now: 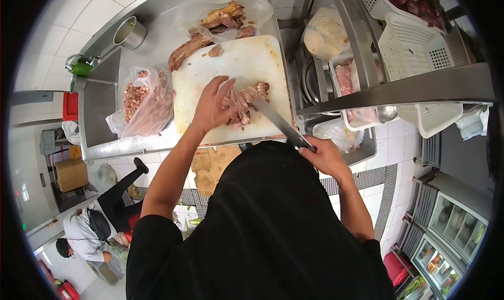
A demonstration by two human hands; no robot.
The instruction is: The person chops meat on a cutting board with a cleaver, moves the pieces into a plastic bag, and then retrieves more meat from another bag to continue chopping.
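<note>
My right hand (326, 155) is wrapped around the black handle of a kitchen knife (278, 121). The blade points up and left, its tip at a pile of sliced meat (245, 103) on a white cutting board (210, 71). My left hand (211, 107) is at the left side of that pile, fingers spread and some against the slices. Its fingers hide part of the meat. Beyond the board's far edge, long dark cooked meat pieces (189, 48) lie partly on a clear plastic bag (257, 11). A small meat scrap (215, 50) sits near them.
Left of the board stands a plastic bag of chopped meat (137, 98). A metal ladle pot (129, 33) is at the far left of the steel counter (157, 14). White baskets (412, 50) and a steel rail (399, 87) are to the right. A person (86, 232) bends at lower left.
</note>
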